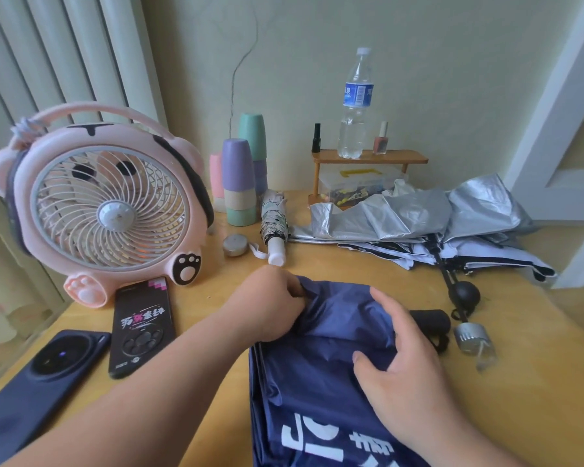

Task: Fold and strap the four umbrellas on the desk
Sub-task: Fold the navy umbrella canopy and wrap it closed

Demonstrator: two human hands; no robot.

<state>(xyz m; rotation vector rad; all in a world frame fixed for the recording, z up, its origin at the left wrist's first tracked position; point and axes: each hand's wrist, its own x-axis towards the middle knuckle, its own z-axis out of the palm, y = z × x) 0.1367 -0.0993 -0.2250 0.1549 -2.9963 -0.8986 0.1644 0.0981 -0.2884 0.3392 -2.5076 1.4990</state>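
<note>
Near centre: left hand is pinching a far fold of the navy umbrella while right hand, fingers curled on the cloth, is steadying it, probably gathering panels for strapping.

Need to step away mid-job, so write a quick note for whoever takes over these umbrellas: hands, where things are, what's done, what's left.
Left hand pinches cloth of the navy umbrella. Right hand grips its cloth near the black handle.
The navy umbrella lies at the front of the desk, collapsed, with its cloth loose.
Small umbrella lies rolled up by the cups. I cannot tell if it is strapped.
Silver umbrella and white umbrella are piled back right, loose.
Left: fold and strap navy, silver and white; check the small one.
</note>
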